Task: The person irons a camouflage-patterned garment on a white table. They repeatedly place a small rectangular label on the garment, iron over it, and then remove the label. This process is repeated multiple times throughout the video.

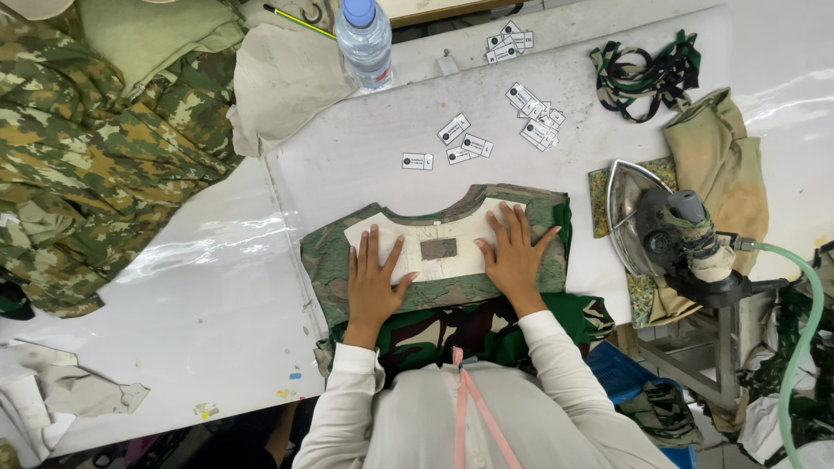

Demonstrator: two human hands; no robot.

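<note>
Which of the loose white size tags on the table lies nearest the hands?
The single tag just above the garment's neckline, closest to the left hand. The others lie farther up, in clusters.

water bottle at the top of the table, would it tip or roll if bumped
The water bottle stands upright, tall and narrow, so a knock would probably tip it. Round-bodied, it would likely roll afterwards. It looks like thin clear plastic, so probably light.

Both hands lie flat, palms down, fingers extended and slightly spread. The left hand (375, 282) sits just nearer the body than the right hand (514, 252). Both wrists are straight; white-sleeved forearms converge toward the torso. Neither hand grips anything.
</note>
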